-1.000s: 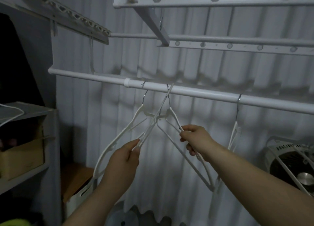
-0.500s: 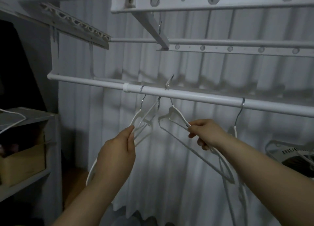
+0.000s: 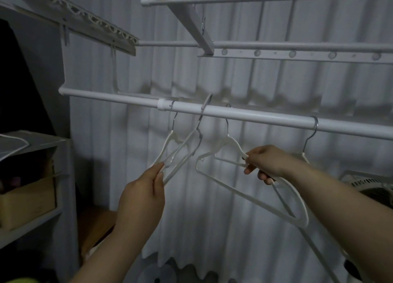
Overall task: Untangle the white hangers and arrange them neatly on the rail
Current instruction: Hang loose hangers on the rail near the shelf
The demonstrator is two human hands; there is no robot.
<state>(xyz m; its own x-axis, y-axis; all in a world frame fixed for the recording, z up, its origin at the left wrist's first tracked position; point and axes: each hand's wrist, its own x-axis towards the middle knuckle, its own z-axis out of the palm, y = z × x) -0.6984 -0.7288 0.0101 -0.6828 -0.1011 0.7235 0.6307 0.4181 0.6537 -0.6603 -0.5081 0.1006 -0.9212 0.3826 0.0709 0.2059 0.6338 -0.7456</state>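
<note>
A white rail [image 3: 255, 115] runs across the view from left to lower right. Two white hangers [image 3: 180, 148] hang close together near the rail's joint, their arms crossing. My left hand [image 3: 146, 189] pinches their lower arms. To the right a third white hanger [image 3: 229, 146] hangs by its hook on the rail, and my right hand [image 3: 265, 163] grips its shoulder and crossbar. A fourth hanger [image 3: 308, 142] hangs further right, mostly hidden behind my right forearm.
A drying rack [image 3: 276, 48] with bars and holed strips sits above the rail. A grey shelf [image 3: 42, 142] with a cardboard box [image 3: 27, 199] stands at the left. A fan [image 3: 370, 182] is at the right edge. White curtain behind.
The right hand has drawn its hanger rightwards along the rail, away from the other two. The left hand still holds the crossed pair, slightly lower.
</note>
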